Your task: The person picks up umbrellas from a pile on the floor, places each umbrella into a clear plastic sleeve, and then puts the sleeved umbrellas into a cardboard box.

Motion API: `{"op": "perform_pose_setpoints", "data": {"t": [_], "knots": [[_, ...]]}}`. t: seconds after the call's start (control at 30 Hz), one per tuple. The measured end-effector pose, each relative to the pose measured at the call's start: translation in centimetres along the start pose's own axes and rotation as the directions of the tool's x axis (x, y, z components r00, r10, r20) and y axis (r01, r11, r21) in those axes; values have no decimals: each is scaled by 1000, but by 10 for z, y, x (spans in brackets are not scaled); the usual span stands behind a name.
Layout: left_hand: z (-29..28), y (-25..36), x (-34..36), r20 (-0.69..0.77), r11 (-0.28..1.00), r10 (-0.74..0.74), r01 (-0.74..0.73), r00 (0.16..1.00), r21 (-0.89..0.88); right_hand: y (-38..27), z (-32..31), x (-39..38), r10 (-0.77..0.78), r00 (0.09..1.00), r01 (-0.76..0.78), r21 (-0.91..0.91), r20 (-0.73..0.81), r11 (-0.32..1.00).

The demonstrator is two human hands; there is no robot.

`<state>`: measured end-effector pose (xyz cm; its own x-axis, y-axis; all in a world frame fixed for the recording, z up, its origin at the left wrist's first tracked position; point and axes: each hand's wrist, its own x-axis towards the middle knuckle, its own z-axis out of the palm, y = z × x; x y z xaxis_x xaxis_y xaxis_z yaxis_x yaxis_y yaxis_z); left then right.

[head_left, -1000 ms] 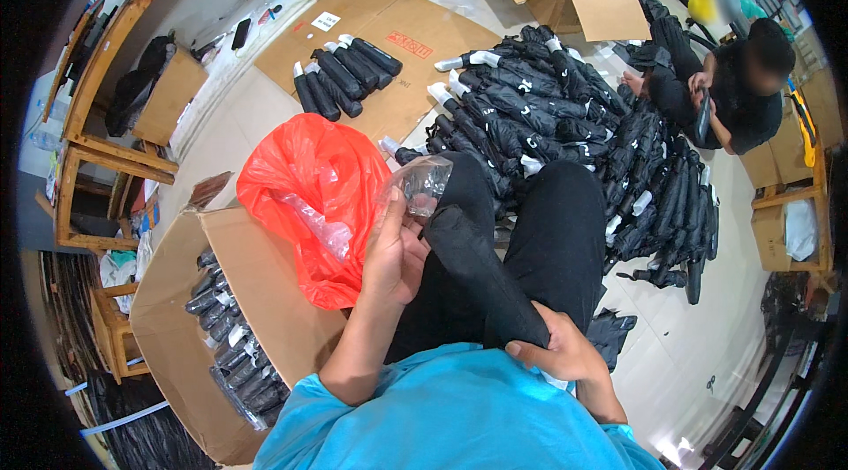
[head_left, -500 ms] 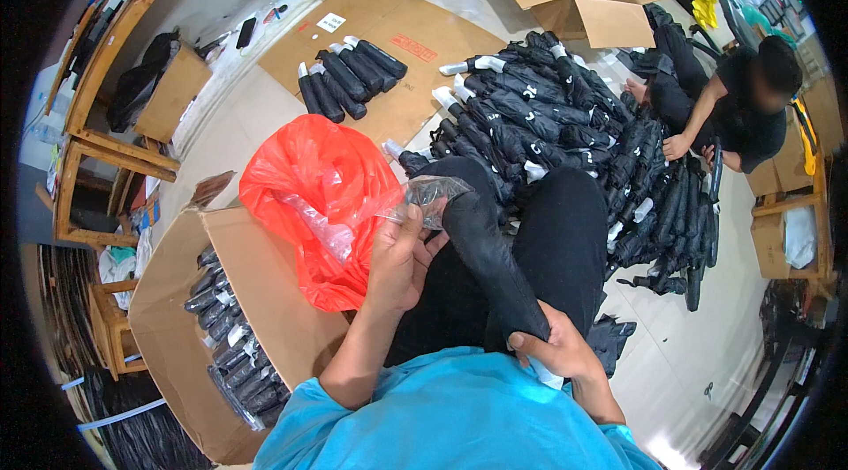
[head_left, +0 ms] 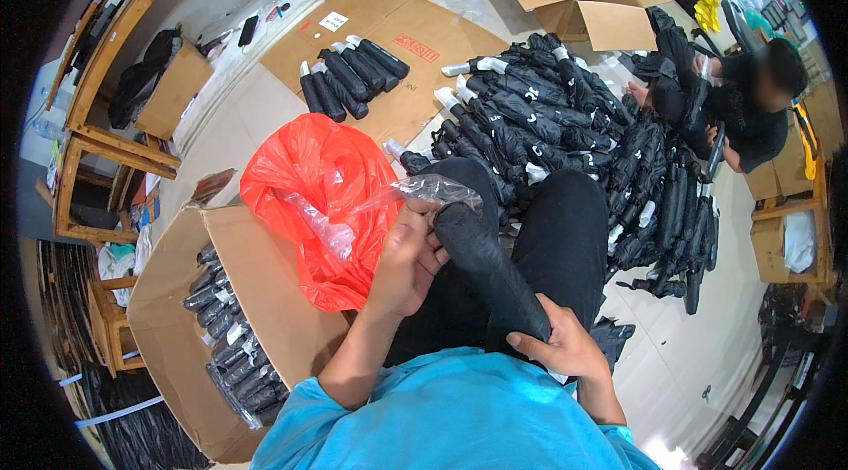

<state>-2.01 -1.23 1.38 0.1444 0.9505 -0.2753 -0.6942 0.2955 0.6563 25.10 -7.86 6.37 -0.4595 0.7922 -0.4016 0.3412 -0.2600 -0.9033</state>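
A folded umbrella in a black sleeve (head_left: pixel 491 274) lies slantwise over my lap. My right hand (head_left: pixel 567 344) is closed round its lower end, thumb on top. At the far end, my left hand (head_left: pixel 405 262) pinches a clear plastic bag (head_left: pixel 455 191) whose film lies right at the umbrella's tip. I cannot tell whether the tip is inside the bag. Just left of that hand, a red plastic bag (head_left: pixel 300 178) holds some clear film. Below it stands an open cardboard box (head_left: pixel 274 271) with several black umbrellas in clear wrapping (head_left: pixel 237 373).
A large heap of black folded umbrellas (head_left: pixel 539 117) covers the floor ahead. Several more umbrellas (head_left: pixel 340 86) lie on a flat cardboard sheet (head_left: pixel 406 11). Another person (head_left: pixel 751 108) sits at the right, handling umbrellas. An open carton (head_left: pixel 609 24) stands behind the heap.
The umbrella's far end has come down and left, nearer my left hand, and the clear bag has spread out beside it. The other person's hands have risen, with an umbrella.
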Motion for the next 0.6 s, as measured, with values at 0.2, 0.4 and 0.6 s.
{"op": "perform_pose_setpoints", "data": {"t": [0.2,0.4,0.6], "knots": [[1,11,1,-52,999,-26,28,998,39,-3,6,1,-85,994,80,-70,-74,994],[-4,8,-1,-181,993,-103,113,978,44,-7,10,1,-90,983,43,-278,-161,960],[-6,8,-3,-174,994,-74,87,982,70,-10,17,0,-11,978,-62,-336,-210,940]]}}
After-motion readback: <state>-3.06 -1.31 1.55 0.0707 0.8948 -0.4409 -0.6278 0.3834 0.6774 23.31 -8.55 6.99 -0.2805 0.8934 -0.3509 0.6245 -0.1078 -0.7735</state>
